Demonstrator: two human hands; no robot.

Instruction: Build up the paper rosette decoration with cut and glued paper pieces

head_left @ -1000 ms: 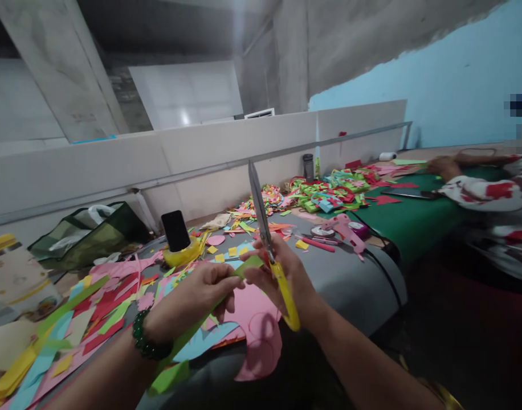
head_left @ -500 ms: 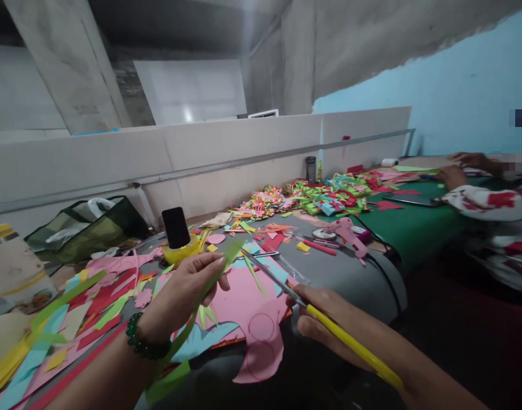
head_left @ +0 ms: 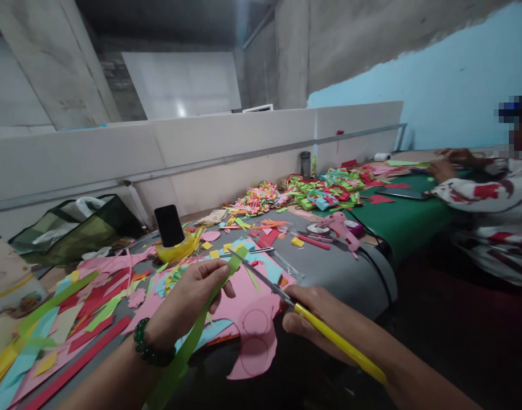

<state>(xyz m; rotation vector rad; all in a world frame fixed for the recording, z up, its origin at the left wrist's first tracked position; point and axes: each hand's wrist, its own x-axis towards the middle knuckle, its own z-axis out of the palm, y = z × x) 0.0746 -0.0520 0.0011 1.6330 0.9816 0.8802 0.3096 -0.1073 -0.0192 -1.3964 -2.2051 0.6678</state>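
My left hand, with a green bead bracelet at its wrist, pinches a long green paper strip that trails down past the wrist. In my right hand is a pair of scissors with yellow handles, pointing up and left. Their blades lie at the strip's upper end; whether they are parted there I cannot tell. Under both hands lies a pink sheet with pale blue paper around it. Two circles are drawn on its lower part, which hangs over the table edge.
Cut paper strips cover the left side. A phone leans on a yellow tape roll. Behind are a green bag and piled paper pieces. A pink glue gun lies right; a co-worker's sleeve is beyond.
The view has shifted slightly. The green strip's upper end now sits against the scissor blades, and several small yellow pieces show behind it. Both hands keep their hold.
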